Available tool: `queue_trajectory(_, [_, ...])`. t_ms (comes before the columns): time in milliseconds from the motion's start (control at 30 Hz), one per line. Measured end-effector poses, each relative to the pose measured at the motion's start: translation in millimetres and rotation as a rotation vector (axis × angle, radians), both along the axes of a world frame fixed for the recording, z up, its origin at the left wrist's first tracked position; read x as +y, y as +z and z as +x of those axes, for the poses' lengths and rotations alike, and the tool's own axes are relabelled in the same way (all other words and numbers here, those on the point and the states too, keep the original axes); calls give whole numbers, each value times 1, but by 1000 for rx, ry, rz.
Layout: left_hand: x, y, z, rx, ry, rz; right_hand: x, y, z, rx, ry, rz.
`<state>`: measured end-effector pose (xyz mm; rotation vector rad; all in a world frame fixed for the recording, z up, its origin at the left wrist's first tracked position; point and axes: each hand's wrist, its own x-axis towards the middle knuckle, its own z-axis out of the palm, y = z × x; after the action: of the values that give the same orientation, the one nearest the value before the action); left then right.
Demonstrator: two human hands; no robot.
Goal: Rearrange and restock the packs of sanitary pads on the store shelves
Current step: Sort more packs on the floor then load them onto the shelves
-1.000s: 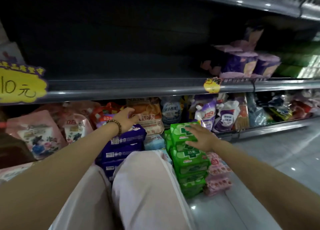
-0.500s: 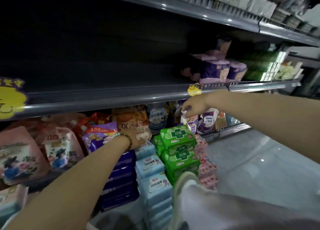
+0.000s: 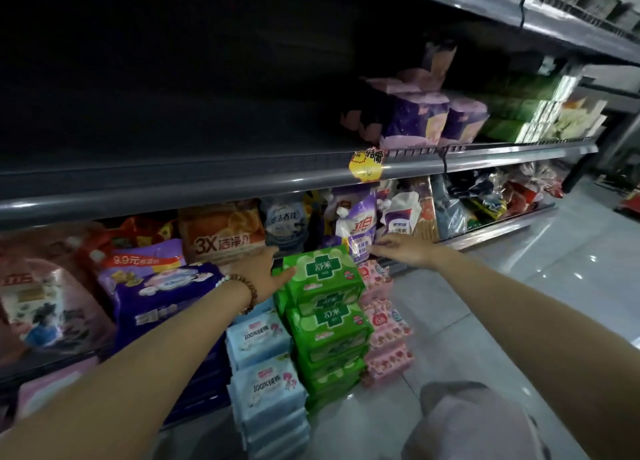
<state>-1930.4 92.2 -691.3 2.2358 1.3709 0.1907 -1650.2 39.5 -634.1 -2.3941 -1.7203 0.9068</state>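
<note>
Stacks of pad packs stand on the floor against the low shelf: a green stack (image 3: 325, 317), a light blue stack (image 3: 266, 380), a dark blue stack (image 3: 166, 297) and a pink stack (image 3: 384, 324). My left hand (image 3: 266, 272), with a bead bracelet on the wrist, touches the left side of the top green pack (image 3: 320, 271) with fingers extended. My right hand (image 3: 401, 248) reaches over the right rear corner of that pack, fingers spread and holding nothing. The middle shelf (image 3: 173, 182) above is dark and bare on its left part.
Purple packs (image 3: 419, 120) and green packs (image 3: 519, 113) sit on the middle shelf at right. Detergent pouches (image 3: 356, 224) fill the bottom shelf behind the stacks. A yellow price tag (image 3: 367, 165) hangs on the shelf edge. My knee (image 3: 478, 425) is at the bottom right, over tiled floor (image 3: 554, 286).
My right hand dropped from the shelf edge near the price tag to the green stack. My left hand shifted right from the dark blue stack to the green pack's side. The camera rose.
</note>
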Motion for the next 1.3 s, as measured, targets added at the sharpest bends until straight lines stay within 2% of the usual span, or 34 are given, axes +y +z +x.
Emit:
queue_trajectory(67, [10,-4,36,3,-15,11,10,-34,26,146,-117,31])
queue_trajectory(167, [39,-20,94,40,-84,100,29,-100,70,263,-230,96])
queue_trajectory(267, [66,-36,139,86,-159,139,45,-142,102,351,-384,28])
queue_trajectory(367, [86,-54,163,138,-172,76,64,-178,125,388,-455,-46])
queue_trajectory(500, [98,-75,173,224,-170,28,79,-200,139,479,-513,-125])
queue_trajectory(600, [96,-82,175,247,-151,86,71,-222,149,401,-445,-281])
queue_trajectory(700, [89,-87,171,189,-124,169,64,-233,154,394,-381,-443])
queue_trajectory(833, [82,-94,164,78,-44,215,57,-249,154,376,-330,-536])
queue_trajectory(967, [82,-96,163,47,-22,230,52,-330,190,463,-326,-441])
queue_trajectory(1167, [83,-98,164,84,-25,250,39,-317,181,507,-506,-384])
queue_trajectory(1300, [84,-100,165,101,-30,232,38,-349,203,534,-567,-390])
